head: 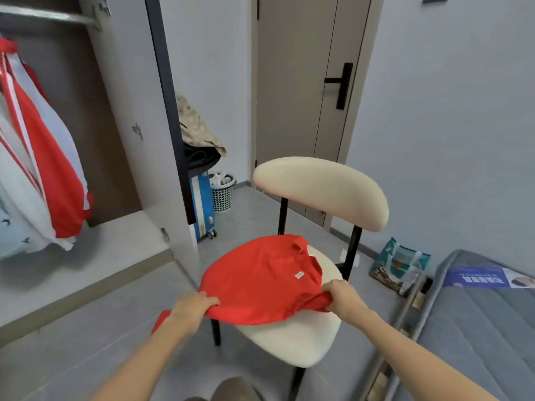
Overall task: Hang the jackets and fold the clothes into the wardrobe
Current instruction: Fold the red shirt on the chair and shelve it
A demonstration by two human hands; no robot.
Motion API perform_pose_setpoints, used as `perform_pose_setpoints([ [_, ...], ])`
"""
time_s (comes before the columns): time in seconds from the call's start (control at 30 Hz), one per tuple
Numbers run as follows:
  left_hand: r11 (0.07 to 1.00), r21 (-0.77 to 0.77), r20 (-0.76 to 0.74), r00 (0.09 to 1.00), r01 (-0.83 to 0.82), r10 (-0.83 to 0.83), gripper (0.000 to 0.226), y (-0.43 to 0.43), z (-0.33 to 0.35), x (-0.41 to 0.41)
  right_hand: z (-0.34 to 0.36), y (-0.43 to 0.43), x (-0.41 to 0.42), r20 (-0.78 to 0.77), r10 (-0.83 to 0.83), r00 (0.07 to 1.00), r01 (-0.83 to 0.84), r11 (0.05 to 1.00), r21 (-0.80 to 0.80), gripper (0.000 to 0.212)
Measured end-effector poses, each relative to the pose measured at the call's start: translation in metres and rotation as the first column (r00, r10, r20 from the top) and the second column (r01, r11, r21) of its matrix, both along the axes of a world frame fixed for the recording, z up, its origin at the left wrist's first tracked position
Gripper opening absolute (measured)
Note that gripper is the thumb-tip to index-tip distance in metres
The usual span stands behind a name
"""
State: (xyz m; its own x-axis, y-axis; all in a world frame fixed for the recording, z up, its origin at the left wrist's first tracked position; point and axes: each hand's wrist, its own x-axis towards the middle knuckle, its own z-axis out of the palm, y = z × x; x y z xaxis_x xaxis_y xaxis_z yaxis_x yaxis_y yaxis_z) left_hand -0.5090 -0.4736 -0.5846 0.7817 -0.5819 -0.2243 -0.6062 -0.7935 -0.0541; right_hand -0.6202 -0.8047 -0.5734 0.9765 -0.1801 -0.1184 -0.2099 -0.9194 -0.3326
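A red shirt (pixel 260 280) lies spread over the seat of a cream chair (pixel 292 342), collar toward the backrest and a small white label showing. My left hand (pixel 192 309) grips the shirt's near left edge, with a bit of red cloth hanging below it. My right hand (pixel 344 296) pinches the near right edge. At the left stands the open wardrobe (pixel 121 111), where a red and white jacket (pixel 43 157) hangs from the rail (pixel 49 15), above the wardrobe's pale floor board.
A blue suitcase (pixel 202 206) with clothes piled on top stands beside the wardrobe door, and a mesh bin (pixel 222 192) is behind it. The closed room door (pixel 301 96) is behind the chair. A grey mattress (pixel 477 322) and a printed bag (pixel 399 264) are at the right.
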Motion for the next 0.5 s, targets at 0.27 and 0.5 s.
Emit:
perform_pose_setpoints([
  [0.27,0.995,0.047,-0.049,0.995,-0.085,0.087,0.043,-0.001,-0.045,-0.029,-0.033,0.009,-0.030,-0.157,0.105,0.982,-0.120,0.989,-0.087,0.036],
  [0.5,0.988,0.011,-0.257,0.954,-0.156,0.153,0.056,-0.015,-0.063,-0.038,-0.041,0.024,-0.044,-0.260,0.203,0.944,-0.213,0.977,-0.010,0.041],
])
